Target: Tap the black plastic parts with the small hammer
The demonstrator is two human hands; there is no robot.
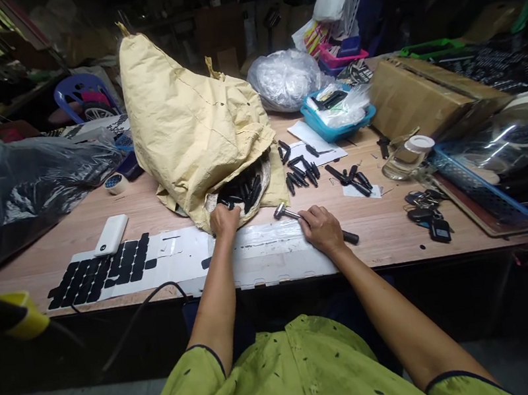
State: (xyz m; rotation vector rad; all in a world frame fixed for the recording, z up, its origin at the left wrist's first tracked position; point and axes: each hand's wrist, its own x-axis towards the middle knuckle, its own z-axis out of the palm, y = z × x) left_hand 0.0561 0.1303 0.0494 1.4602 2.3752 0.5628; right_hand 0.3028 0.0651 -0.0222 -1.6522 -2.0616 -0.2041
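Note:
My right hand (323, 228) is wrapped round the shaft of a small hammer (284, 210), its metal head pointing left and its black grip sticking out to the right. At the mouth of a large tan sack (191, 115), my left hand (226, 218) is closed, with a small black piece (230, 201) showing at its fingertips. More slim black pieces (253, 189) lie inside the sack's opening. Several similar black pieces (301, 171) are scattered on the table to the right of it. Under both hands lies a whitish sheet covered with clear film (272, 249).
Left of my hands are rows of black stickers (84, 279), a white power bank (111, 235) and a tape roll (116, 183). To the right are keys (427, 212), a jar (408, 158), a blue basket (497, 187), a cardboard box (428, 95) and a teal basin (339, 120).

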